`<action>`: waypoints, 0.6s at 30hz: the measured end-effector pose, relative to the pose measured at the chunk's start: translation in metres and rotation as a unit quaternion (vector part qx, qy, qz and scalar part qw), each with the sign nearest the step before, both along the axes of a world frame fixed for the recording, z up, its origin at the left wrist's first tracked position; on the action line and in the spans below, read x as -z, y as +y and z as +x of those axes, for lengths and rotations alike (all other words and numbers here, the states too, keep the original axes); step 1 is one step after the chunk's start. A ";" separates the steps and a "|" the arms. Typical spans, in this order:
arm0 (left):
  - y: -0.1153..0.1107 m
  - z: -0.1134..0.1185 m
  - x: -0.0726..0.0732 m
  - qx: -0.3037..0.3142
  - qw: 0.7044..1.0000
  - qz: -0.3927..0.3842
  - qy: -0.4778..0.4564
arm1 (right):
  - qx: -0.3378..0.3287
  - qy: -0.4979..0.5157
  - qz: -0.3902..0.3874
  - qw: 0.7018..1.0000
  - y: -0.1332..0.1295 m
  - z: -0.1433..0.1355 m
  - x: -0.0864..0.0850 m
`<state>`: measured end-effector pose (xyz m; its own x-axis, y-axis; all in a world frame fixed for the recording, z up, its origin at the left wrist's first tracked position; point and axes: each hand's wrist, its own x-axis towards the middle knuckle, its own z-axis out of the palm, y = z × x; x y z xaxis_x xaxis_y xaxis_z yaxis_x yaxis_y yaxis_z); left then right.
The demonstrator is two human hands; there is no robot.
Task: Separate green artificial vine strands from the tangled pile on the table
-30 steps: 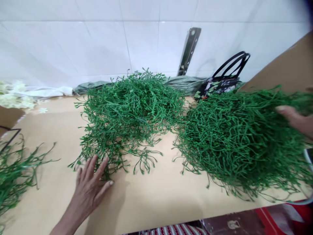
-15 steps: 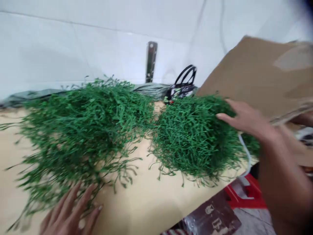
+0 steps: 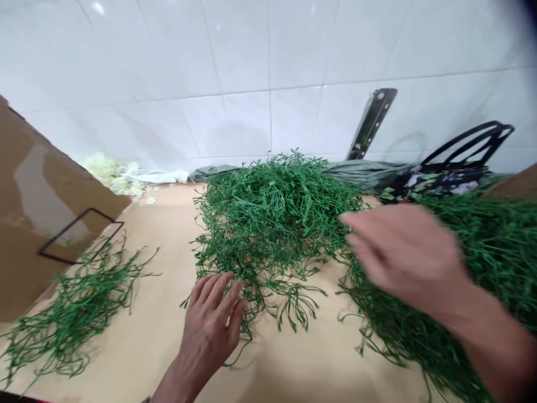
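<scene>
A loose heap of green artificial plant sprigs (image 3: 277, 207) lies in the middle of the table (image 3: 285, 369). My left hand (image 3: 212, 324) is at its near left edge, palm down, fingers slightly bent and apart, touching the nearest stems. Blurred by motion, my right hand (image 3: 406, 257) reaches left above the gap between this heap and a denser green pile (image 3: 499, 246) on the right. Its fingers stretch towards the middle heap, and I see nothing held in them. A smaller bunch of green sprigs (image 3: 84, 308) lies apart on the left.
A cardboard box (image 3: 37, 207) stands at the left, with a thin black rectangular outline beside the small bunch. Pale flowers (image 3: 109, 173) lie behind it. Along the tiled wall are grey-green fabric (image 3: 361, 174), a perforated metal strip (image 3: 371, 123) and a black-handled patterned bag (image 3: 448, 179).
The view has swung left, bringing the left box and small bunch into sight. My right hand has left the right pile and moved towards the middle heap. My left hand stays by that heap.
</scene>
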<state>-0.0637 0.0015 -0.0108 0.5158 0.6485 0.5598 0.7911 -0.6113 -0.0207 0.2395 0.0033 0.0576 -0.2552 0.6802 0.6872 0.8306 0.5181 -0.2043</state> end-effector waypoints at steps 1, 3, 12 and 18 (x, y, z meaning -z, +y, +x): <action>0.001 -0.004 0.002 -0.017 1.000 -0.002 0.008 | -0.024 -0.065 -0.002 0.998 0.014 -0.018 0.004; 0.001 -0.016 0.010 -0.050 0.998 -0.012 0.029 | -0.045 -0.128 -0.031 0.990 0.042 -0.047 0.016; -0.008 -0.041 0.065 -0.083 0.979 -0.131 0.129 | 0.055 -0.135 -0.184 0.972 0.110 -0.120 0.043; 0.016 -0.029 0.071 -0.074 0.979 -0.159 0.108 | 0.032 -0.190 -0.173 0.966 0.087 -0.124 0.032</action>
<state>-0.0923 0.0170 -0.0817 0.4873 0.8485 0.2064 0.8695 -0.4932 -0.0253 0.1155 0.0906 0.0251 -0.3941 0.8749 0.2814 0.9078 0.4184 -0.0297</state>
